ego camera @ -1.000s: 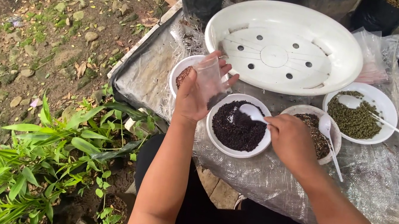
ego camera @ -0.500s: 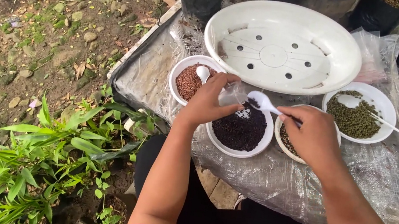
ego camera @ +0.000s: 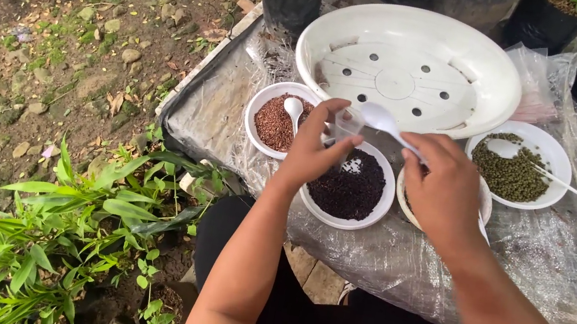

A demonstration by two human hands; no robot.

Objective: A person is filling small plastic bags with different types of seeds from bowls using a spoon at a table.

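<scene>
Since half a second ago the right hand point(ego camera: 444, 188) has lifted its white plastic spoon point(ego camera: 384, 120) off the bowl of black seeds point(ego camera: 349, 185) up to the mouth of the small clear plastic bag point(ego camera: 346, 125), which the left hand point(ego camera: 312, 150) pinches upright, fingers curled closed around it, just above that bowl. The right hand's fingers are closed on the spoon's handle. The bag looks almost empty, so filling seems barely begun. The bowl of reddish-brown seeds point(ego camera: 276, 122) and the bowl of green seeds point(ego camera: 517, 175) sit alongside, each with its own spoon, below the big white perforated tray point(ego camera: 408, 64).
</scene>
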